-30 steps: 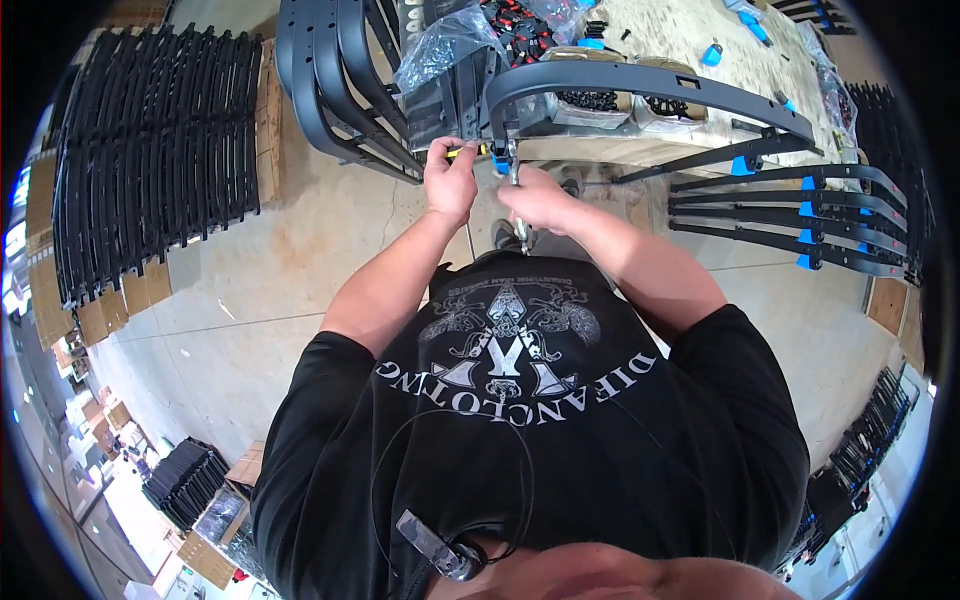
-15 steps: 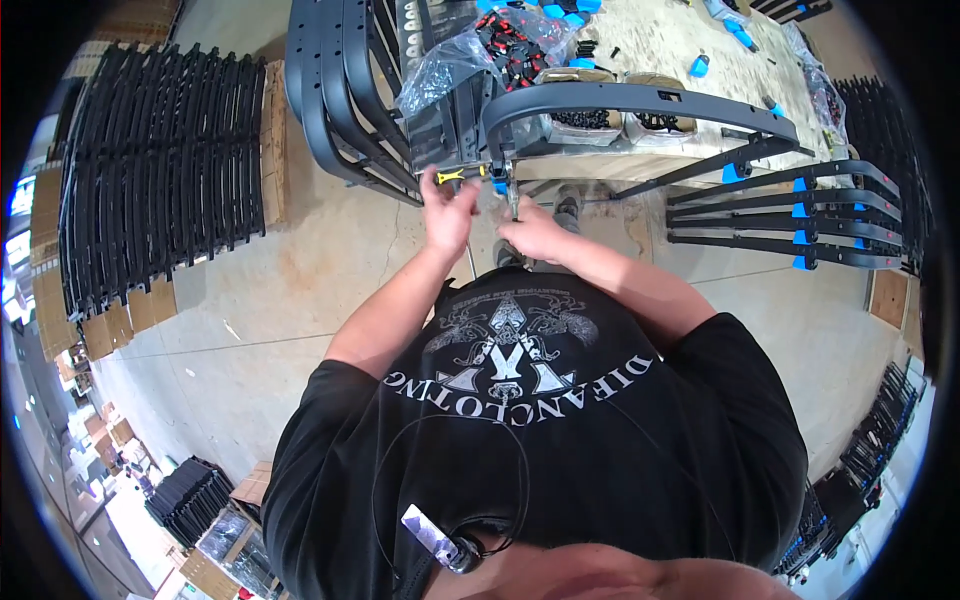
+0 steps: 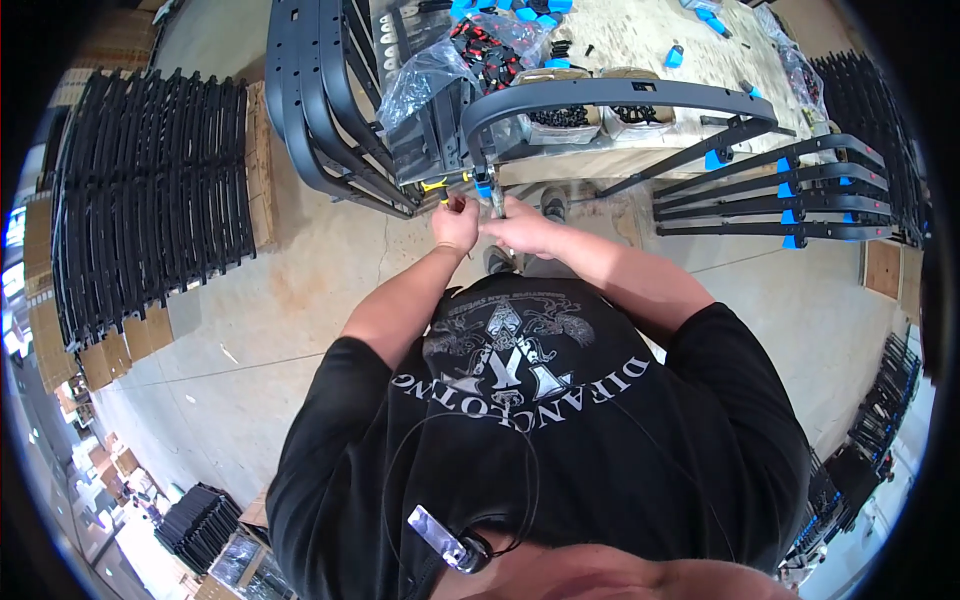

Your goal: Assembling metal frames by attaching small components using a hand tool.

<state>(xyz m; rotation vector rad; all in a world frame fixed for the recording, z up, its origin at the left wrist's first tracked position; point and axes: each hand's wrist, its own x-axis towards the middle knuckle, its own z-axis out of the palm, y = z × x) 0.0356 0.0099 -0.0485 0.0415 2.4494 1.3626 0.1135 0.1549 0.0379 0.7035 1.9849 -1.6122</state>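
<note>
Stacked black frames (image 3: pixel 150 200) line the floor at far left. Left hand (image 3: pixel 456 222) is closed around a yellow-handled tool (image 3: pixel 436 186). Just beside it, right hand (image 3: pixel 520 228) grips the leg of the curved dark frame (image 3: pixel 610 95) at the workbench (image 3: pixel 640 60) edge.

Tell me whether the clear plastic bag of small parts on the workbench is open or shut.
Cannot tell. The clear plastic bag lies crumpled on the workbench edge with red and black parts inside, but its mouth is not visible.
</note>
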